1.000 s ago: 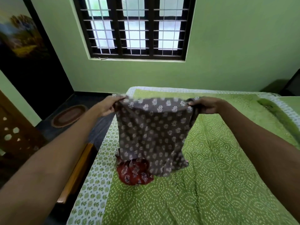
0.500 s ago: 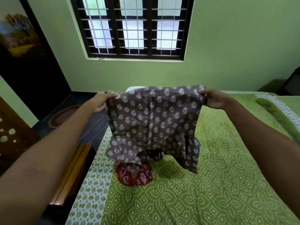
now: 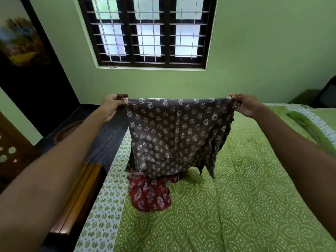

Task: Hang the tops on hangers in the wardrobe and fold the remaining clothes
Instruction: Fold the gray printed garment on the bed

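A grey garment (image 3: pixel 174 131) with a white flower print hangs spread out in the air above the bed. My left hand (image 3: pixel 111 106) pinches its top left corner and my right hand (image 3: pixel 245 105) pinches its top right corner. Its top edge is pulled straight between them. Its lower end hangs loose with dangling strips at the right. Under it a red printed garment (image 3: pixel 150 194) lies crumpled on the green bedspread (image 3: pixel 236 206), partly hidden by the grey one.
The bed has a white patterned border (image 3: pixel 107 193) and a wooden side rail (image 3: pixel 78 197) on the left. Dark floor with a round mat (image 3: pixel 67 130) lies beyond. A barred window (image 3: pixel 151 31) is in the green wall ahead.
My hands have moved further apart and stretched the grey garment wide and flat. It was bunched and narrower a second ago.
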Available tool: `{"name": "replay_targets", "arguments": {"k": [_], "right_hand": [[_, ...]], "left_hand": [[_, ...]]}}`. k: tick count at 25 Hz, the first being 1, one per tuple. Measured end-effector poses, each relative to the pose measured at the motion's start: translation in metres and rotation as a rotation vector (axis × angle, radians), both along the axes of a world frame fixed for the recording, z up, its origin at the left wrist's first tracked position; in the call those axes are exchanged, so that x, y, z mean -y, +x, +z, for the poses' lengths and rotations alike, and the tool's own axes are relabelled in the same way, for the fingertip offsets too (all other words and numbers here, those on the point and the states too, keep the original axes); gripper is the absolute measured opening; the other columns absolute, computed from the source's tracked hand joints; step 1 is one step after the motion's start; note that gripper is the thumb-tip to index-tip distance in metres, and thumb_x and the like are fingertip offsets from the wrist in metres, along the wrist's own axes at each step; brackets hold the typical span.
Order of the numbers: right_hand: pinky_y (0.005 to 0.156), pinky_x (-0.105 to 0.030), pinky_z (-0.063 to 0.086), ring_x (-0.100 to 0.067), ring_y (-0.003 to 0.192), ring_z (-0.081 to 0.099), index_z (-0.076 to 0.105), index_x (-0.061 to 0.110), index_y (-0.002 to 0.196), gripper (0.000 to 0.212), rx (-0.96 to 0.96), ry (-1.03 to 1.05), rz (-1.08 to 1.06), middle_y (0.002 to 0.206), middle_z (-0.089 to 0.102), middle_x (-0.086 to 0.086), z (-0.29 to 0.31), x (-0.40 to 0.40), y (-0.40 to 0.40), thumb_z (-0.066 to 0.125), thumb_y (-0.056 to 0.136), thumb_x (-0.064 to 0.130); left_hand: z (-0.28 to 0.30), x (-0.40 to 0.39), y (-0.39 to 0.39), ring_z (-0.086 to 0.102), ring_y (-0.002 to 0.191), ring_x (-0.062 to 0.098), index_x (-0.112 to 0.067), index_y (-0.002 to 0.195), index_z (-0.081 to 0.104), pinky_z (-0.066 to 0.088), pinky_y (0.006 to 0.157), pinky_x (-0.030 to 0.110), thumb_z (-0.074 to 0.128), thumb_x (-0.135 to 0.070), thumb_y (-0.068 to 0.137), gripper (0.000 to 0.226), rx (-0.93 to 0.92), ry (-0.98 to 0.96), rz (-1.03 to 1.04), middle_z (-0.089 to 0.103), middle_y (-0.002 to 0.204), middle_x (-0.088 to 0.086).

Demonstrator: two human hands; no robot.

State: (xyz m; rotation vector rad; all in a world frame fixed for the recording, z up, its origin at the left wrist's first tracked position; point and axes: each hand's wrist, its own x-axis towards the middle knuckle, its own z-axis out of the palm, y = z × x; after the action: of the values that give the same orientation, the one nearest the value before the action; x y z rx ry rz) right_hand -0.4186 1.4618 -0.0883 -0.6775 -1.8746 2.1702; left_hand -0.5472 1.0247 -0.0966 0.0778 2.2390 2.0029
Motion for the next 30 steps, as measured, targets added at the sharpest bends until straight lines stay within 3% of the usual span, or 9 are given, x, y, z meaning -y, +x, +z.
{"name": "replay_targets", "arguments": {"k": [3, 6, 8, 13, 16, 21, 26, 28, 30], "right_hand": [[0.059, -0.014, 0.051, -0.008, 0.073, 0.055, 0.06, 0.004, 0.092, 0.02, 0.035, 0.154, 0.082, 0.071, 0.062, 0.0, -0.009, -0.006, 0.003, 0.049, 0.086, -0.011], [0.055, -0.008, 0.046, -0.003, 0.059, 0.054, 0.064, -0.005, 0.103, 0.031, 0.017, 0.58, 0.131, 0.074, 0.056, -0.003, -0.014, -0.004, 0.013, 0.066, 0.074, -0.014], [0.056, -0.006, 0.041, -0.002, 0.06, 0.052, 0.067, -0.001, 0.089, 0.02, -0.015, 0.792, 0.196, 0.071, 0.056, -0.001, -0.007, -0.004, 0.022, 0.072, 0.071, -0.008], [0.055, -0.017, 0.044, -0.01, 0.059, 0.054, 0.061, 0.004, 0.07, 0.012, 0.102, 0.473, 0.259, 0.06, 0.06, -0.001, -0.01, 0.011, 0.024, 0.067, 0.078, -0.003], [0.037, -0.015, 0.041, -0.008, 0.038, 0.05, 0.055, 0.009, 0.078, 0.022, 0.087, 0.409, 0.094, 0.052, 0.053, -0.006, -0.031, 0.067, 0.012, 0.065, 0.077, -0.01], [0.051, -0.018, 0.053, -0.008, 0.053, 0.061, 0.06, 0.003, 0.073, 0.02, -0.011, 0.131, 0.363, 0.066, 0.064, -0.005, -0.011, 0.138, 0.002, 0.052, 0.086, -0.011], [0.055, -0.023, 0.056, -0.016, 0.055, 0.063, 0.057, -0.005, 0.073, 0.021, -0.054, -0.027, 0.313, 0.06, 0.064, -0.01, 0.012, 0.149, -0.001, 0.043, 0.088, -0.012], [0.06, -0.026, 0.056, -0.018, 0.061, 0.061, 0.058, -0.003, 0.072, 0.019, -0.073, 0.121, 0.321, 0.071, 0.061, -0.014, 0.014, 0.15, 0.0, 0.049, 0.083, -0.014], [0.065, -0.03, 0.049, -0.02, 0.069, 0.056, 0.065, 0.002, 0.076, 0.012, -0.096, 0.66, 0.343, 0.077, 0.058, -0.013, 0.009, 0.141, -0.006, 0.058, 0.078, -0.008]], "left_hand": [[-0.006, 0.0, -0.003, 0.058, 0.084, 0.017, 0.002, 0.119, 0.057, 0.055, 0.075, 0.021, 0.063, 0.014, 0.076, 0.045, -0.077, -0.227, -0.062, 0.06, 0.102, 0.012], [-0.006, 0.0, -0.003, 0.053, 0.071, 0.021, -0.008, 0.076, 0.065, 0.043, 0.066, 0.028, 0.074, -0.008, 0.076, 0.009, -0.22, -0.636, -0.083, 0.061, 0.074, 0.007], [-0.004, 0.007, -0.009, 0.044, 0.06, 0.015, -0.017, 0.058, 0.056, 0.032, 0.057, 0.028, 0.069, -0.018, 0.083, 0.028, -0.271, -0.729, -0.146, 0.052, 0.061, 0.001], [-0.014, 0.0, -0.006, 0.055, 0.082, 0.019, -0.01, 0.078, 0.06, 0.048, 0.064, 0.023, 0.058, -0.017, 0.091, 0.015, 0.111, -0.05, -0.047, 0.066, 0.07, 0.0], [-0.03, -0.054, 0.008, 0.05, 0.079, 0.015, 0.004, 0.08, 0.064, 0.032, 0.054, 0.028, 0.063, -0.009, 0.086, 0.014, -0.094, -0.408, 0.176, 0.06, 0.07, 0.012], [0.001, -0.128, 0.055, 0.051, 0.066, 0.002, -0.004, 0.092, 0.064, 0.037, 0.058, 0.014, 0.039, 0.012, 0.084, 0.031, -0.425, -0.587, -0.456, 0.062, 0.079, 0.008], [0.027, -0.15, 0.058, 0.041, 0.072, 0.016, -0.008, 0.073, 0.054, 0.03, 0.061, 0.028, 0.048, -0.028, 0.092, 0.028, -0.396, -0.672, -0.566, 0.047, 0.073, 0.011], [0.029, -0.152, 0.06, 0.04, 0.065, 0.015, -0.006, 0.073, 0.057, 0.028, 0.05, 0.019, 0.063, -0.03, 0.086, 0.028, -0.48, -0.76, -0.542, 0.046, 0.062, 0.003], [0.029, -0.153, 0.06, 0.047, 0.07, 0.019, 0.003, 0.083, 0.065, 0.029, 0.049, 0.019, 0.062, -0.013, 0.085, 0.016, -0.575, -0.831, -0.541, 0.059, 0.071, 0.011]]}}
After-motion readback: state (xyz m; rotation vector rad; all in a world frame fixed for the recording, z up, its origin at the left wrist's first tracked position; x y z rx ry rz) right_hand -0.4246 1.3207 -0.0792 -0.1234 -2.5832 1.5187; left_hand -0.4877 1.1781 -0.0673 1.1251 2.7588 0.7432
